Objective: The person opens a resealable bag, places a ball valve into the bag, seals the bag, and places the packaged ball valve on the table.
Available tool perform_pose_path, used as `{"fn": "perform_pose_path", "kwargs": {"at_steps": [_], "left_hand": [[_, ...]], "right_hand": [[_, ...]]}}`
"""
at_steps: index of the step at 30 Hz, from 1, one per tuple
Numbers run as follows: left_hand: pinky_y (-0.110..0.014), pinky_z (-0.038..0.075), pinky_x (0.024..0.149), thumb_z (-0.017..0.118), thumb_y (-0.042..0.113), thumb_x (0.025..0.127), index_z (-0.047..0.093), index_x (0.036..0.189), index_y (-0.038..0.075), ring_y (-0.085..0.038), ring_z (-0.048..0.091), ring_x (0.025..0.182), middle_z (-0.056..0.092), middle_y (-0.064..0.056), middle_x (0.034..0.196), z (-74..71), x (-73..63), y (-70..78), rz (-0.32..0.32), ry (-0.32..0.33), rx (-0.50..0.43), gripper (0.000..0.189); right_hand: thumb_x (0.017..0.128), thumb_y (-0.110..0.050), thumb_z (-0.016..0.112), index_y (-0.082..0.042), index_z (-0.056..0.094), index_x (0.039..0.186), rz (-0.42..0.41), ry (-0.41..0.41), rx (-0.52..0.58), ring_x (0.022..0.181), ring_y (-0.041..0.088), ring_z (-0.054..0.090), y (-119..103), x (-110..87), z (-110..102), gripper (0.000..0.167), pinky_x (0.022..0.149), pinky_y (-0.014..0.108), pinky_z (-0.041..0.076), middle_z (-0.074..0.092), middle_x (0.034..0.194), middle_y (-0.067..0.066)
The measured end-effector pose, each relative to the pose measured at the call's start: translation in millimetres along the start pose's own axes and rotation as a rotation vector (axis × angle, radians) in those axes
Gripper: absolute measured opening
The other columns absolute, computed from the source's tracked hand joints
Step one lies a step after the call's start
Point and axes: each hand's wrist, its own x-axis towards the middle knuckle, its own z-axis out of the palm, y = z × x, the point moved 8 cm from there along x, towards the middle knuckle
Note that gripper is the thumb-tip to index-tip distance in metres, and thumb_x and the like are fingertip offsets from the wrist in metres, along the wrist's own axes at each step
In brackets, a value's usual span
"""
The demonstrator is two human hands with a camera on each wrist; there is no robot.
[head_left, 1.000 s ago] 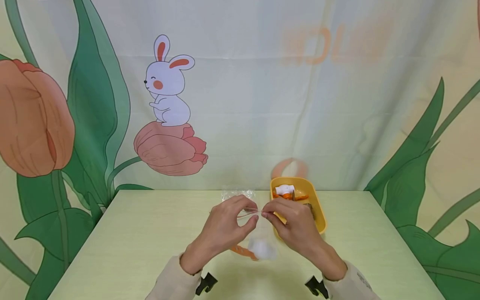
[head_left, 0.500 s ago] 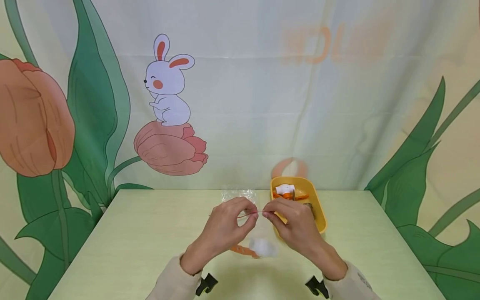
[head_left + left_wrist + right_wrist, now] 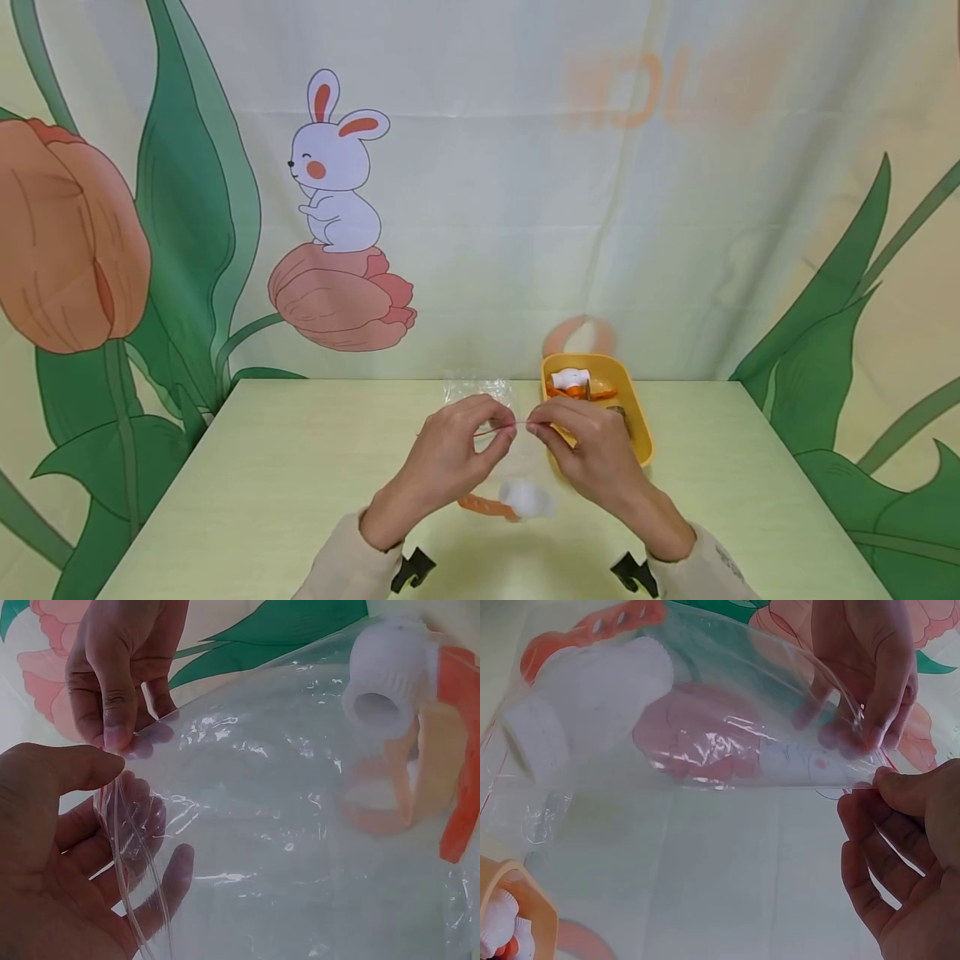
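Observation:
A clear zip bag (image 3: 232, 825) with a red line along its mouth hangs between my two hands. My left hand (image 3: 455, 446) pinches the bag's top edge between thumb and forefinger; in the left wrist view its other fingers spread behind the film. Close beside it, my right hand (image 3: 596, 450) pinches the same edge at a corner, its other fingers loosely bent in the right wrist view. Inside the bag lies a white tubular plastic piece (image 3: 592, 701) and an orange strip with holes (image 3: 607, 626). In the head view both show below the hands.
A yellow tray (image 3: 643, 433) stands behind my right hand, holding white and orange pieces (image 3: 572, 380) and a dark item. Another crumpled clear bag (image 3: 480, 388) lies at the table's back edge. A printed curtain (image 3: 480, 208) hangs behind the table (image 3: 315, 475).
My right fingertips have slid slightly right, widening the gap between the hands. Two separate edge lines at the bag's mouth now look like one line.

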Motion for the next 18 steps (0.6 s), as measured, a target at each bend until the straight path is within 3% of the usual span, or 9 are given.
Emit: {"fn": "perform_pose_path", "kwargs": {"at_steps": [6, 13, 18], "left_hand": [[-0.026, 0.054, 0.073, 0.07, 0.014, 0.088, 0.068, 0.09, 0.019, -0.007, 0.066, 0.083, 0.068, 0.009, 0.086, -2.2, -1.3, -1.6, -0.009, 0.013, 0.006, 0.006], [-0.026, 0.054, 0.073, 0.069, 0.012, 0.089, 0.067, 0.088, 0.017, -0.008, 0.066, 0.083, 0.067, 0.007, 0.085, -2.3, -1.1, 0.2, 0.004, 0.022, 0.004, 0.006], [-0.027, 0.054, 0.073, 0.069, 0.011, 0.09, 0.067, 0.089, 0.017, -0.01, 0.066, 0.082, 0.067, 0.007, 0.086, -2.5, -1.2, 0.4, -0.004, 0.017, -0.006, 0.006]], "right_hand": [[0.082, -0.014, 0.078, -0.012, 0.071, 0.085, 0.003, 0.012, 0.003, 0.076, 0.008, 0.067, 1.2, 0.4, -4.4, 0.007, 0.07, 0.023, 0.055, 0.072, 0.083, -0.004], [0.073, -0.003, 0.083, -0.012, 0.071, 0.085, -0.026, 0.044, 0.002, 0.073, 0.009, 0.066, -1.5, 1.3, -6.4, 0.019, 0.068, 0.023, 0.055, 0.072, 0.083, -0.004], [0.072, -0.003, 0.083, -0.012, 0.072, 0.085, -0.022, 0.043, -0.001, 0.074, 0.009, 0.067, -2.0, 1.2, -6.6, 0.019, 0.07, 0.024, 0.056, 0.073, 0.083, -0.003]]}}
